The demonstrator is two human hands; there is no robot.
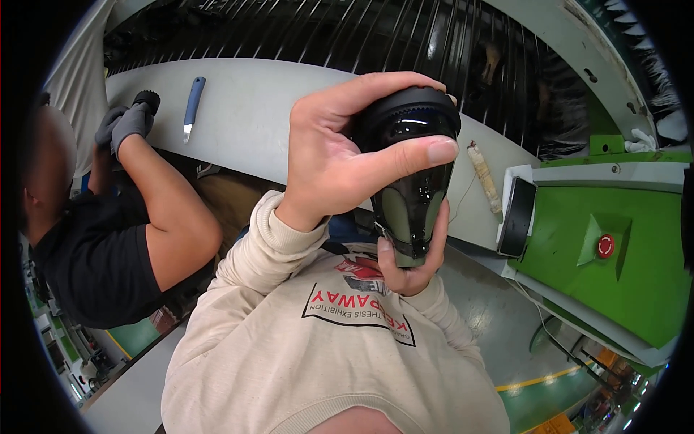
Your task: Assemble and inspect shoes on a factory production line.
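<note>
Held up before my chest is a glossy dark bottle-shaped piece (412,195), wide at the top and narrowing downward, with a black ribbed cap or collar (416,105) around its wide end. My left hand (336,137) wraps the wide end, its thumb lying across the front and its fingers reaching over the top. Beneath it, my right hand (419,271) closes around the narrow lower end. The piece hides some fingers of both hands. Whether the ribbed collar is a separate part, I cannot tell.
A blue-handled cutter (193,108) lies on the pale bench (246,116). At left, a person's grey-gloved hands (129,124) hold a black ribbed part (148,100). A tan wrapped stick (484,177) lies at right, near a green machine panel (571,239) with a red button (606,247). Dark rods run behind.
</note>
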